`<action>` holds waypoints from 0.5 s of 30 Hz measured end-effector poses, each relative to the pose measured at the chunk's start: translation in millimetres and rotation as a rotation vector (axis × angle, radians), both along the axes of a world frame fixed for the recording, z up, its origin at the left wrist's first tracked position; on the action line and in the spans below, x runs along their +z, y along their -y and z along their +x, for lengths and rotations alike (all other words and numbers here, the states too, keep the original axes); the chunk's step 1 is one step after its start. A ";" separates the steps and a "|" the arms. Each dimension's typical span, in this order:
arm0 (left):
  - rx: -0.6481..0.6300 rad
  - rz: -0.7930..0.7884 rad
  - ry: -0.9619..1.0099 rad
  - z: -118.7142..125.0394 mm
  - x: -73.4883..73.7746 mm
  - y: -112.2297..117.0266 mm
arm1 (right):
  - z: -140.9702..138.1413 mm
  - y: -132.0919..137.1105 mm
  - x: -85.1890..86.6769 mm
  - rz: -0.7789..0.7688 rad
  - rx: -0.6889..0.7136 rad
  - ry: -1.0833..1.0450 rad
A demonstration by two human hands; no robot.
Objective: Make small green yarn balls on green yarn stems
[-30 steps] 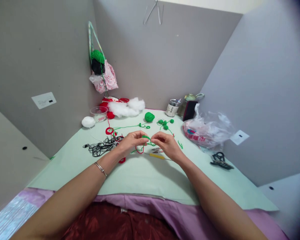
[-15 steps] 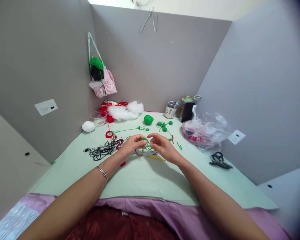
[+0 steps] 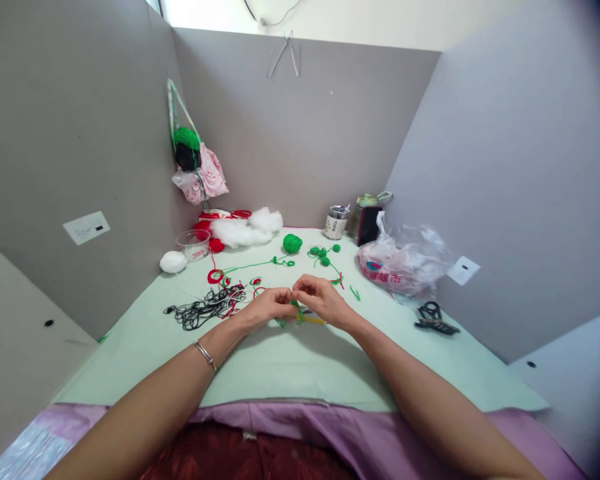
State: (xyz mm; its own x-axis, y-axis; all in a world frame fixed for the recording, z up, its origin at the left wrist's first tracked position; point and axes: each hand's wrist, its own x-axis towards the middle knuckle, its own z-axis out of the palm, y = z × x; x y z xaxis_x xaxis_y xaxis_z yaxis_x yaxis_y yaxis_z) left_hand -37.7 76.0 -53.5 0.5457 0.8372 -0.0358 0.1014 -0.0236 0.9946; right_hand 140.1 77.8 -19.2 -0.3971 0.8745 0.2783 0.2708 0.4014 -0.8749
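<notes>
Over the middle of the table, my left hand (image 3: pixel 273 305) and my right hand (image 3: pixel 323 300) meet at the fingertips. Green yarn (image 3: pixel 299 310) hangs from between them. My left hand is closed in a pinch on the yarn. The right fingers are also pinched together at the same spot, and the yarn runs down just under them. Below the hands lies a crochet hook with a yellow handle (image 3: pixel 311 320), partly covered. A tangle of black cord (image 3: pixel 203 310) rests left of my left hand. A ball of green yarn (image 3: pixel 293 244) sits beyond both hands.
White stuffing (image 3: pixel 245 230) lies at the back near a clear plastic cup (image 3: pixel 194 247) and a white yarn ball (image 3: pixel 173 262). To the right are a plastic bag (image 3: pixel 403 263), a black hair claw (image 3: pixel 436 320), a pen tin (image 3: pixel 336 223) and a phone (image 3: pixel 369 227). Grey panels enclose the table.
My right hand has closed in, bringing its fingertips against the left ones at the green yarn. Both hands sit slightly lower, and the whole view has shifted a little.
</notes>
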 end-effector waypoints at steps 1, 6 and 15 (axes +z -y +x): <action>-0.022 -0.010 -0.014 2.5 -1.9 0.8 | 0.8 -2.2 1.2 0.010 -0.050 -0.077; -0.088 -0.077 0.000 4.9 -4.8 1.9 | 9.8 -10.4 4.2 -0.250 -0.054 -0.395; -0.126 -0.184 0.107 -5.1 6.8 1.0 | 16.5 -20.5 -2.9 -0.459 0.055 -0.640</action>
